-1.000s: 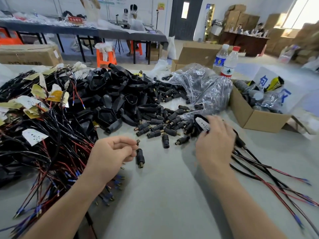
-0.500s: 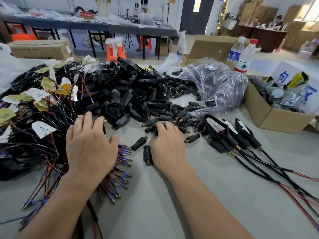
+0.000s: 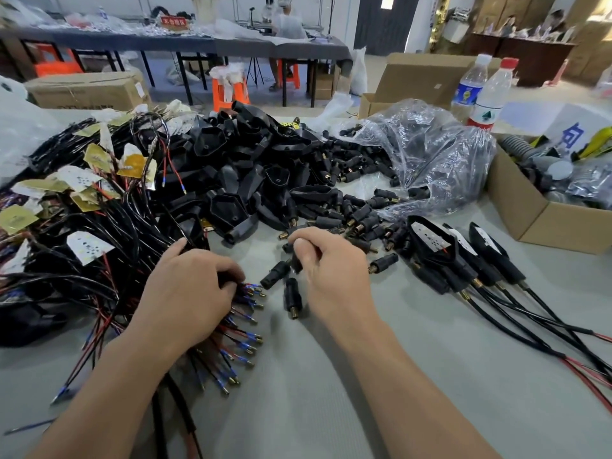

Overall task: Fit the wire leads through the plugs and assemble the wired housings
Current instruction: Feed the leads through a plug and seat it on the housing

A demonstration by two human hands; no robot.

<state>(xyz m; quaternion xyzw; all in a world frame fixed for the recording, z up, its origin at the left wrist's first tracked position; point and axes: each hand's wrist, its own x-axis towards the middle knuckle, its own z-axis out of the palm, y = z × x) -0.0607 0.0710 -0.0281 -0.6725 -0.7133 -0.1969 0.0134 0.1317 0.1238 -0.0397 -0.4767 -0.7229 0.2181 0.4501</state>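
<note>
At the far left, a tangle of wire harnesses (image 3: 82, 226) with small white and yellow boards is lying heaped on the grey table (image 3: 364, 392). The left hand (image 3: 185, 293) is resting on the near edge of this heap, its fingers curling down around a bunch of wire leads (image 3: 245, 346) whose blue-sleeved, metal-tipped ends are fanning out just beyond the knuckles.

Behind the hands, a pile of black housings (image 3: 251, 167) is spreading across the middle of the table and running into a scatter of black plugs (image 3: 351, 213) with brass tips. Two loose plugs (image 3: 291, 296) are lying between the hands, near the lead ends.

The right hand (image 3: 331, 276) is hovering at the front of the scatter, thumb and forefinger pinching one plug (image 3: 295, 265) just above the table, with the other fingers curling loosely.

Farther right, a clear plastic bag (image 3: 424, 150) holding more plugs is slumping open. In front of it, several assembled wired housings (image 3: 440, 256) are lying side by side, their cables trailing toward the right edge. A cardboard box (image 3: 536, 223) is sitting at the far right, with two water bottles (image 3: 486, 94) standing behind it.
</note>
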